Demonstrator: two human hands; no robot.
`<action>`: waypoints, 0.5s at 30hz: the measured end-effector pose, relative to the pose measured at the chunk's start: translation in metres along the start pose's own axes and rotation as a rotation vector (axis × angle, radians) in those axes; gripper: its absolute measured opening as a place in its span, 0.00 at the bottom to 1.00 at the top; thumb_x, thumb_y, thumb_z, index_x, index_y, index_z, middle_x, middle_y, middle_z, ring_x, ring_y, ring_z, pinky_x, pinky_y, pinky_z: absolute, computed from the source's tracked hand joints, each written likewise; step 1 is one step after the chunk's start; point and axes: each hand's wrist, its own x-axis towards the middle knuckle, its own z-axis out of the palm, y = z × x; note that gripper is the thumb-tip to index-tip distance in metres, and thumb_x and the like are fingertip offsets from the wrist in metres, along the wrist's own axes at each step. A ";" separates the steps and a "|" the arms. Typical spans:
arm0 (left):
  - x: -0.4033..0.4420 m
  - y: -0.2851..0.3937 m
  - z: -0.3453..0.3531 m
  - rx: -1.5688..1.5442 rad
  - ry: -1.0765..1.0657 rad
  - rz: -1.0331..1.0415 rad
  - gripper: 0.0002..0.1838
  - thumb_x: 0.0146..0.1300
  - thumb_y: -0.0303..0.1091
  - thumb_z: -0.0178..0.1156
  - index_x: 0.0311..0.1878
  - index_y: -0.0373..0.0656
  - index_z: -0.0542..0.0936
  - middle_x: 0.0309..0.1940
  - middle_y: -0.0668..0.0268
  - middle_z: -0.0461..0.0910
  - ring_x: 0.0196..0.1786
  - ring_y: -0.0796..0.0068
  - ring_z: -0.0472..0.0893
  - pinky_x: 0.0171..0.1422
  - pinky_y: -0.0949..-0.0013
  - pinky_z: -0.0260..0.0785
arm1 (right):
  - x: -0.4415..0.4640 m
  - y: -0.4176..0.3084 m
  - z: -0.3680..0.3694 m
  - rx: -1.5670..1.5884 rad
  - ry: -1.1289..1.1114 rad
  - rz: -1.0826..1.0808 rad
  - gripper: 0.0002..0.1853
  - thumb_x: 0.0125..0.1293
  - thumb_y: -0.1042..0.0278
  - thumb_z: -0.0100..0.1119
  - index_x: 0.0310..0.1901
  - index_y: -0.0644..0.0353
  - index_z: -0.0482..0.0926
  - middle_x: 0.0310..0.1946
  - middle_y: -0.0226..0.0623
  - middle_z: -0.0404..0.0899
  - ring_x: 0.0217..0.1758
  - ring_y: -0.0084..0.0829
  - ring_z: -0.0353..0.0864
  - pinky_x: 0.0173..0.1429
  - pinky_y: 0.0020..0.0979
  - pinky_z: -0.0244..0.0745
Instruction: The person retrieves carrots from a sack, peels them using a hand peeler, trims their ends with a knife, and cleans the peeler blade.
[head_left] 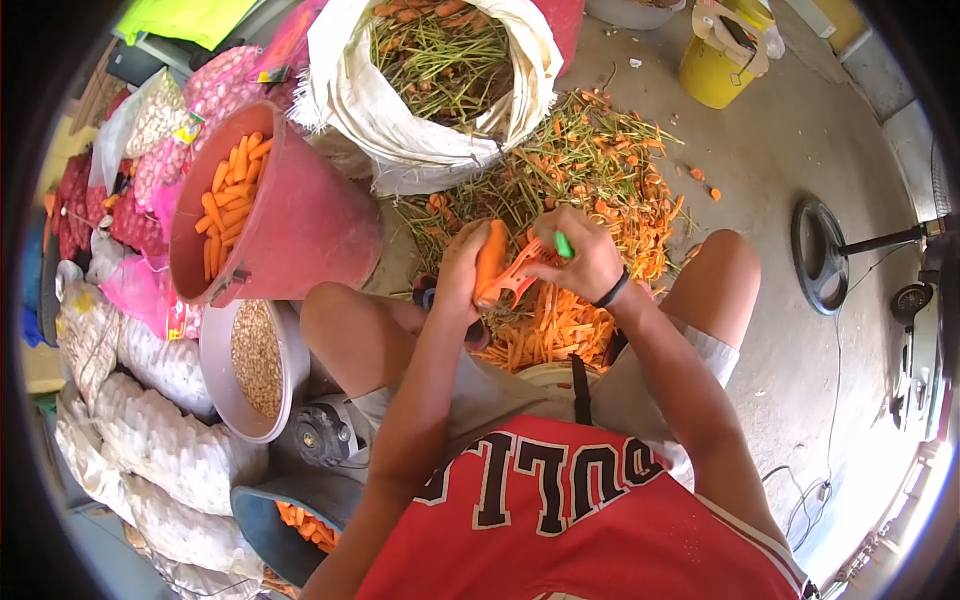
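Note:
In the head view, my left hand (pixel 462 265) is closed around a thick carrot (pixel 491 258) held upright over my lap. My right hand (pixel 585 250) grips an orange peeler (pixel 517 272), its head against or very near the carrot's lower part. A green piece (pixel 563 245) shows between the right fingers; whether it belongs to the peeler I cannot tell. Below both hands lies a heap of orange carrot peelings (pixel 560 325). Behind it spread carrot tops and cut ends (pixel 590 170) on the floor.
A white sack (pixel 345 120) of carrot tops stands ahead. At left are a red bucket (pixel 330 215) of peeled carrots, a basin (pixel 220 340) of pale kernels and stacked bags (pixel 170 430). A dark bucket (pixel 265 520) sits lower left. At right are a yellow bucket (pixel 712 78) and a round stand base (pixel 820 255).

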 end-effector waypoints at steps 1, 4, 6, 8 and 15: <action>-0.001 -0.002 0.000 0.066 0.000 0.040 0.14 0.72 0.37 0.55 0.54 0.39 0.74 0.37 0.65 0.79 0.34 0.78 0.79 0.37 0.73 0.75 | 0.001 0.000 0.001 -0.013 0.005 -0.012 0.29 0.44 0.57 0.81 0.46 0.60 0.78 0.35 0.42 0.80 0.36 0.42 0.83 0.43 0.36 0.79; -0.009 -0.002 -0.007 0.196 -0.160 0.024 0.13 0.72 0.36 0.55 0.53 0.39 0.76 0.37 0.66 0.79 0.35 0.79 0.79 0.36 0.75 0.73 | 0.009 0.029 -0.013 -0.053 0.076 0.109 0.28 0.44 0.60 0.82 0.44 0.61 0.79 0.33 0.36 0.79 0.33 0.28 0.80 0.39 0.31 0.78; -0.015 -0.001 -0.001 0.201 -0.240 0.025 0.11 0.72 0.35 0.55 0.51 0.40 0.77 0.38 0.66 0.79 0.34 0.80 0.79 0.36 0.77 0.71 | 0.018 0.045 -0.030 -0.143 0.151 0.205 0.29 0.43 0.60 0.83 0.45 0.62 0.78 0.32 0.37 0.82 0.31 0.25 0.81 0.38 0.29 0.78; -0.014 0.002 -0.006 0.228 -0.278 0.013 0.12 0.72 0.36 0.55 0.51 0.39 0.77 0.38 0.65 0.80 0.34 0.80 0.79 0.36 0.77 0.72 | 0.017 0.062 -0.035 -0.108 0.206 0.410 0.29 0.44 0.61 0.82 0.46 0.62 0.78 0.33 0.36 0.83 0.31 0.24 0.81 0.38 0.29 0.79; -0.004 -0.003 -0.001 0.043 -0.046 0.042 0.16 0.72 0.39 0.55 0.54 0.37 0.75 0.40 0.65 0.79 0.38 0.77 0.80 0.41 0.71 0.76 | -0.001 0.000 0.002 -0.039 -0.003 -0.118 0.29 0.43 0.58 0.81 0.46 0.59 0.79 0.38 0.39 0.80 0.38 0.43 0.82 0.43 0.38 0.80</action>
